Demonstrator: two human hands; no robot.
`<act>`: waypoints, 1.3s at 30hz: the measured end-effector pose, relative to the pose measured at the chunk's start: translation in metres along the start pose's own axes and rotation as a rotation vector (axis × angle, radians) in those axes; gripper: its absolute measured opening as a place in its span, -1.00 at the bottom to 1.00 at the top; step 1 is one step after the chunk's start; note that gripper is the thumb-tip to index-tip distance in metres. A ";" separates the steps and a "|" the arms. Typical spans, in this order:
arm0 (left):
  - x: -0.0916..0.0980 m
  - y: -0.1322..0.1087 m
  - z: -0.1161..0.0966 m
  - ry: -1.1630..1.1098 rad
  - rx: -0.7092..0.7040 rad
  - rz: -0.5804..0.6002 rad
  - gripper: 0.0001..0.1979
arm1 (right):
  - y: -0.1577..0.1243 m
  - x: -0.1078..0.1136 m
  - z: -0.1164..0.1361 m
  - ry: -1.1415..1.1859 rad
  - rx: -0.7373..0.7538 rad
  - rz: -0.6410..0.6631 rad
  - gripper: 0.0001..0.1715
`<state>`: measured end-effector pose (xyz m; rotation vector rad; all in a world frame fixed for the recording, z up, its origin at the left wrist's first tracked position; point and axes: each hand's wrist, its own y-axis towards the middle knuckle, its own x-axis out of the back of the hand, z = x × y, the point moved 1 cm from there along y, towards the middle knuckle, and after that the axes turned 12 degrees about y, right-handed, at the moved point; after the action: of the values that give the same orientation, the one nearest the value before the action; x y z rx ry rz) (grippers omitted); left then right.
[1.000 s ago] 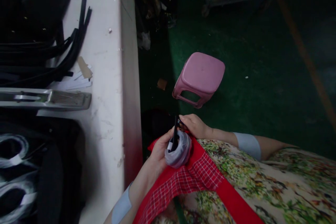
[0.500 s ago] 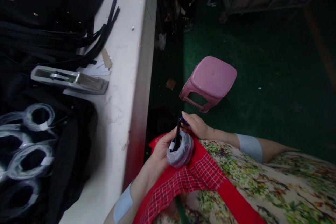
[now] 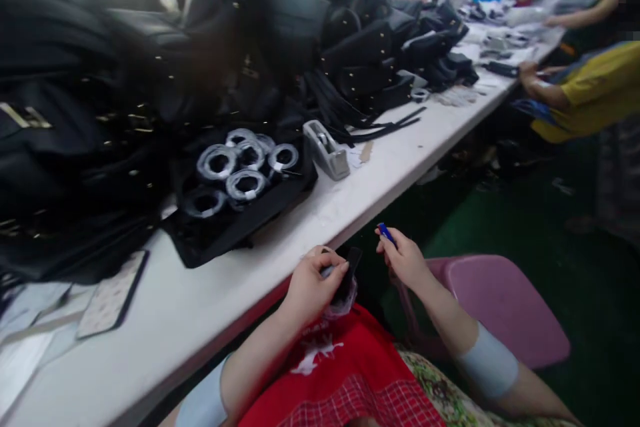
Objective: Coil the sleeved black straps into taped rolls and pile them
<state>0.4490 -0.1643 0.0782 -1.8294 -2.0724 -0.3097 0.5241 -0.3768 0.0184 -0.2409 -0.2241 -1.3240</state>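
Observation:
My left hand [image 3: 319,281] is closed on a black strap roll [image 3: 345,295] in clear plastic, close to my red apron [image 3: 350,353]. A flat black strap end sticks up from the roll beside my fingertips. My right hand [image 3: 404,257] is closed round a small blue tool [image 3: 385,233], whose exact kind is unclear. It is held apart from the roll, beyond the table edge. On the table, several plastic-wrapped rolls [image 3: 245,183] lie on black material. A grey tape dispenser [image 3: 327,152] stands right of them.
Black bags [image 3: 360,40] with gold studs are heaped along the white table [image 3: 175,327]. A phone-like patterned slab [image 3: 111,293] lies at left beside papers. A pink stool [image 3: 505,307] stands at my right. Farther along the table sits a co-worker in a yellow top [image 3: 595,90].
My view has swung up and left, bringing more of the table and co-workers into sight. My right hand has moved away from the roll with the blue tool; my left still holds the roll.

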 end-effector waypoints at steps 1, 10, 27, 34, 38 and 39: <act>0.007 -0.003 0.000 -0.012 0.015 -0.036 -0.90 | 0.015 -0.003 0.008 -0.065 0.043 0.022 -0.63; 0.045 -0.040 0.027 -0.508 0.406 -0.025 -0.60 | 0.162 -0.013 0.047 -0.513 0.157 -0.046 -0.65; 0.065 -0.093 0.086 -0.487 0.483 -0.259 -0.70 | -0.033 -0.165 0.066 0.104 0.041 0.801 -0.71; 0.058 -0.106 0.108 -0.538 0.559 -0.346 -0.73 | -0.051 -0.160 0.071 -0.533 0.662 1.014 -0.73; 0.056 -0.104 0.113 -0.392 0.541 -0.306 -0.79 | -0.050 -0.160 0.078 -0.756 0.893 1.083 -0.73; 0.056 -0.103 0.112 -0.351 0.538 -0.279 -0.79 | -0.049 -0.160 0.081 -0.787 0.953 1.101 -0.75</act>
<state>0.3284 -0.0835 0.0058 -1.3420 -2.3412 0.4957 0.4375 -0.2152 0.0507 -0.0237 -1.1571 0.1038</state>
